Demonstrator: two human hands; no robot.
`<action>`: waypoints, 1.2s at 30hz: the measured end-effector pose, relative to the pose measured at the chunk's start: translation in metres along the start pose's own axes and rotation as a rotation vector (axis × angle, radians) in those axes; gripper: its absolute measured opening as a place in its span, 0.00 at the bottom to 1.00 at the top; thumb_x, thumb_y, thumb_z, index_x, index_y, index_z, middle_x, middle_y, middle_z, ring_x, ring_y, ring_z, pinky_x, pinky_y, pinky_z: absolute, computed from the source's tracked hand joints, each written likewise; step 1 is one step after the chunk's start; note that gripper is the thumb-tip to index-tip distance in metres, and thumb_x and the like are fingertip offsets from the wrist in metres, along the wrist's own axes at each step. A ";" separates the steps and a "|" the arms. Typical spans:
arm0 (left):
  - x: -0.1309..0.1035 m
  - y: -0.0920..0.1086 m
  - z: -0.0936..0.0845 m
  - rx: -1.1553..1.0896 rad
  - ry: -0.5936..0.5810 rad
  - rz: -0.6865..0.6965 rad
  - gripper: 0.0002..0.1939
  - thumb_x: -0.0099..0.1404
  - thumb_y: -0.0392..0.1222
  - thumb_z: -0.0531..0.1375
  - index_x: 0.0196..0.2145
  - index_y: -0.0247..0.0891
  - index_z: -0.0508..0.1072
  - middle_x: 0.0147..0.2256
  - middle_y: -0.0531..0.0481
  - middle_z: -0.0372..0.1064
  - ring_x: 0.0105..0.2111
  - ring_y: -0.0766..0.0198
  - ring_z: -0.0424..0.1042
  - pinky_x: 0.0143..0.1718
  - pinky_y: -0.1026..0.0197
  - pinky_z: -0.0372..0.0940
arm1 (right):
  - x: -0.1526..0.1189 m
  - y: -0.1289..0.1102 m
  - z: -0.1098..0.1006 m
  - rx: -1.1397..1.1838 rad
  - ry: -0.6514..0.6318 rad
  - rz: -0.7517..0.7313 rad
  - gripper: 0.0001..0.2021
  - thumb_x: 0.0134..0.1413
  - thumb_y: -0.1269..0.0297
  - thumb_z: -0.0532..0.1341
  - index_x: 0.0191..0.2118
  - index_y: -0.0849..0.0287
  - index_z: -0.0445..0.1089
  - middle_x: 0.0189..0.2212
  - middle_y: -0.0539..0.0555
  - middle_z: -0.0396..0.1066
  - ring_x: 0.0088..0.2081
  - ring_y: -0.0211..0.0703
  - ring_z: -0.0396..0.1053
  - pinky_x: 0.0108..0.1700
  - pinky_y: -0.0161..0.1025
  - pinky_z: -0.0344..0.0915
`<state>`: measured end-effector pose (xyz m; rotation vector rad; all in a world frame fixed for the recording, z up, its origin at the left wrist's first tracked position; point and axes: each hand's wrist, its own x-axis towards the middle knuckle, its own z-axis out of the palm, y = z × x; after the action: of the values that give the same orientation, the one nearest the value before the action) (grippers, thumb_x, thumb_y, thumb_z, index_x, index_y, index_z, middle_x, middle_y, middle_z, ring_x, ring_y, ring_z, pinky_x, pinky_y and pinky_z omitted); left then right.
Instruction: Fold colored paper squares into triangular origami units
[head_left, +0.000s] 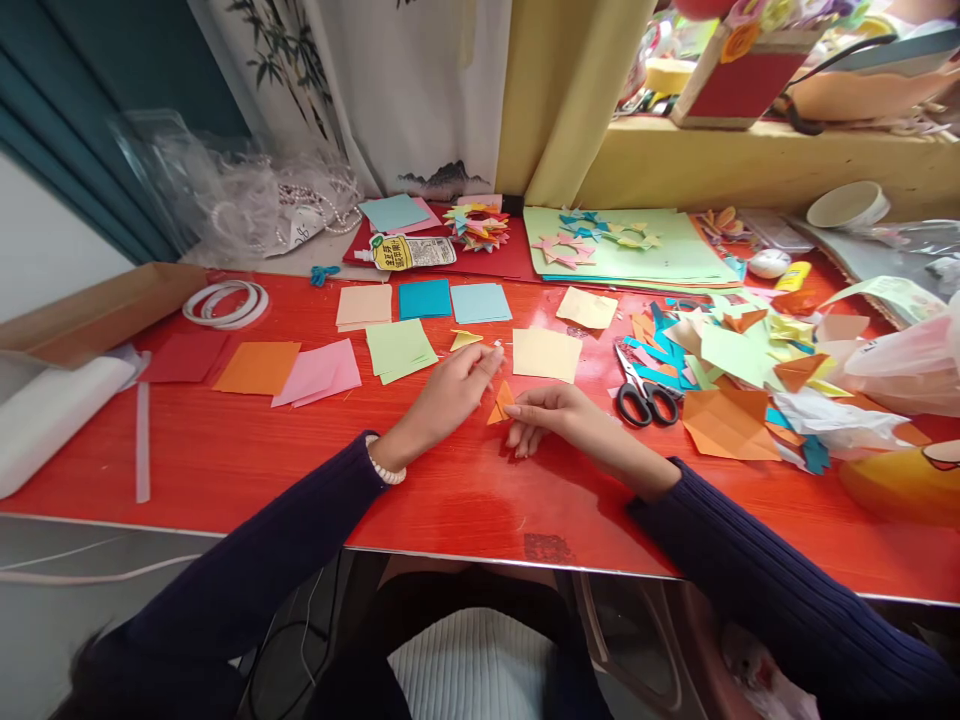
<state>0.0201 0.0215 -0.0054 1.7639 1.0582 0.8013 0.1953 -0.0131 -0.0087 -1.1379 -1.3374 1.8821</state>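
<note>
Between my hands, a small folded orange paper piece (501, 404) is held at its right side by my right hand (551, 415), thumb and fingers pinched on it. My left hand (450, 395) is closed, its thumb and forefinger pressed together beside a tiny white bit; what it holds, if anything, is too small to name. Just behind the left fingers lies a small folded yellow piece (466, 340). Pale yellow sheets (547, 356) lie behind my right hand, and green sheets (402, 350) are left of the yellow piece.
Black-handled scissors (646, 398) lie right of my right hand, beside a heap of paper scraps (742, 345). Pink (321, 372), orange (257, 367) and blue (424, 298) sheets are spread leftward. A glue pouch (409, 252) and star-shaped paper rings (478, 227) lie at the back.
</note>
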 end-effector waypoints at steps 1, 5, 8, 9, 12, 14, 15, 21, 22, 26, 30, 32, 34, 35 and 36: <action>-0.001 0.000 -0.002 0.067 0.017 0.096 0.15 0.67 0.51 0.50 0.41 0.38 0.67 0.42 0.46 0.66 0.43 0.62 0.66 0.47 0.58 0.61 | 0.000 0.001 -0.002 0.021 0.015 -0.004 0.13 0.52 0.58 0.61 0.27 0.64 0.68 0.23 0.55 0.73 0.22 0.35 0.70 0.27 0.33 0.65; -0.005 -0.004 -0.011 0.532 -0.131 0.662 0.15 0.65 0.48 0.54 0.47 0.39 0.66 0.48 0.45 0.65 0.52 0.58 0.61 0.54 0.52 0.56 | 0.000 0.001 -0.008 0.094 0.088 -0.035 0.11 0.54 0.58 0.58 0.30 0.62 0.68 0.21 0.49 0.69 0.19 0.30 0.65 0.24 0.31 0.62; -0.007 -0.009 -0.011 0.562 -0.121 0.678 0.12 0.68 0.41 0.51 0.47 0.37 0.65 0.45 0.45 0.68 0.47 0.62 0.65 0.49 0.57 0.61 | 0.001 0.000 -0.005 0.085 0.112 -0.059 0.13 0.54 0.56 0.58 0.28 0.62 0.66 0.21 0.49 0.68 0.18 0.30 0.61 0.22 0.31 0.59; -0.007 -0.009 -0.010 0.531 -0.101 0.648 0.10 0.69 0.40 0.50 0.45 0.37 0.66 0.43 0.46 0.69 0.45 0.64 0.66 0.47 0.59 0.62 | 0.001 0.000 -0.003 0.067 0.131 -0.077 0.14 0.54 0.54 0.58 0.28 0.62 0.66 0.22 0.50 0.67 0.18 0.29 0.60 0.22 0.31 0.58; -0.008 -0.007 -0.007 0.392 0.007 0.530 0.08 0.69 0.39 0.50 0.38 0.37 0.69 0.36 0.49 0.70 0.38 0.67 0.68 0.42 0.63 0.63 | 0.000 0.000 0.003 -0.085 0.261 -0.201 0.17 0.57 0.49 0.52 0.32 0.60 0.64 0.24 0.48 0.64 0.19 0.30 0.58 0.22 0.32 0.58; -0.009 -0.002 -0.007 0.296 0.067 0.443 0.08 0.68 0.41 0.52 0.36 0.37 0.69 0.34 0.50 0.70 0.35 0.68 0.68 0.39 0.64 0.63 | -0.002 0.001 0.005 -0.246 0.345 -0.315 0.15 0.57 0.50 0.54 0.37 0.59 0.63 0.30 0.50 0.64 0.22 0.31 0.59 0.25 0.33 0.59; -0.010 0.000 -0.006 0.249 0.076 0.403 0.08 0.67 0.41 0.53 0.35 0.37 0.69 0.34 0.51 0.70 0.34 0.68 0.68 0.37 0.65 0.63 | -0.003 0.001 0.005 -0.320 0.366 -0.363 0.14 0.56 0.52 0.56 0.40 0.58 0.63 0.34 0.51 0.65 0.25 0.31 0.61 0.27 0.33 0.60; -0.012 0.007 -0.003 0.129 -0.013 0.314 0.07 0.65 0.43 0.55 0.36 0.37 0.69 0.34 0.50 0.68 0.34 0.69 0.67 0.36 0.66 0.62 | -0.005 0.005 0.002 -0.575 0.415 -0.478 0.07 0.58 0.60 0.56 0.35 0.58 0.64 0.29 0.51 0.65 0.26 0.34 0.61 0.28 0.35 0.59; -0.012 0.007 -0.003 0.145 -0.019 0.321 0.08 0.64 0.44 0.57 0.36 0.37 0.68 0.35 0.50 0.67 0.34 0.68 0.66 0.36 0.66 0.62 | -0.006 0.006 0.002 -0.613 0.429 -0.493 0.07 0.58 0.61 0.55 0.33 0.58 0.63 0.27 0.51 0.64 0.26 0.34 0.60 0.28 0.35 0.58; -0.012 0.003 0.000 0.200 -0.001 0.290 0.06 0.64 0.41 0.56 0.32 0.37 0.67 0.30 0.52 0.66 0.31 0.69 0.64 0.32 0.66 0.59 | -0.006 0.005 0.003 -0.752 0.408 -0.538 0.06 0.60 0.64 0.53 0.33 0.58 0.63 0.28 0.52 0.65 0.28 0.36 0.62 0.31 0.36 0.59; -0.011 0.001 -0.001 0.147 0.008 0.206 0.08 0.64 0.40 0.56 0.28 0.36 0.66 0.28 0.53 0.66 0.29 0.69 0.64 0.31 0.65 0.58 | -0.005 0.004 0.004 -0.695 0.274 -0.430 0.08 0.58 0.60 0.55 0.41 0.58 0.64 0.31 0.53 0.68 0.31 0.38 0.66 0.32 0.36 0.62; -0.010 0.001 -0.001 0.118 0.005 0.156 0.08 0.63 0.40 0.56 0.28 0.36 0.65 0.27 0.53 0.65 0.28 0.69 0.63 0.30 0.65 0.57 | -0.004 0.005 0.004 -0.613 0.186 -0.341 0.10 0.58 0.57 0.55 0.39 0.59 0.66 0.26 0.51 0.68 0.27 0.37 0.66 0.30 0.36 0.62; -0.011 0.002 0.000 0.102 -0.024 0.105 0.09 0.63 0.42 0.57 0.27 0.36 0.65 0.26 0.54 0.65 0.27 0.69 0.62 0.29 0.66 0.57 | -0.004 0.006 0.004 -0.569 0.133 -0.282 0.13 0.59 0.56 0.53 0.33 0.59 0.67 0.21 0.49 0.65 0.23 0.36 0.64 0.27 0.35 0.60; -0.011 0.003 0.000 0.100 -0.047 0.082 0.09 0.62 0.43 0.57 0.27 0.36 0.65 0.26 0.54 0.65 0.27 0.69 0.62 0.29 0.66 0.57 | -0.004 0.007 0.004 -0.563 0.125 -0.265 0.14 0.60 0.56 0.52 0.31 0.60 0.67 0.19 0.48 0.64 0.22 0.36 0.63 0.26 0.35 0.60; -0.011 0.003 0.000 0.103 -0.070 0.066 0.10 0.62 0.45 0.57 0.27 0.36 0.65 0.26 0.54 0.65 0.27 0.69 0.63 0.29 0.65 0.57 | -0.005 0.007 0.004 -0.567 0.123 -0.255 0.15 0.60 0.56 0.52 0.30 0.60 0.67 0.19 0.48 0.64 0.21 0.35 0.63 0.26 0.35 0.59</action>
<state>0.0166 0.0103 -0.0033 1.9088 1.0152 0.7308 0.1943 -0.0211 -0.0136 -1.2457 -1.9061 1.2614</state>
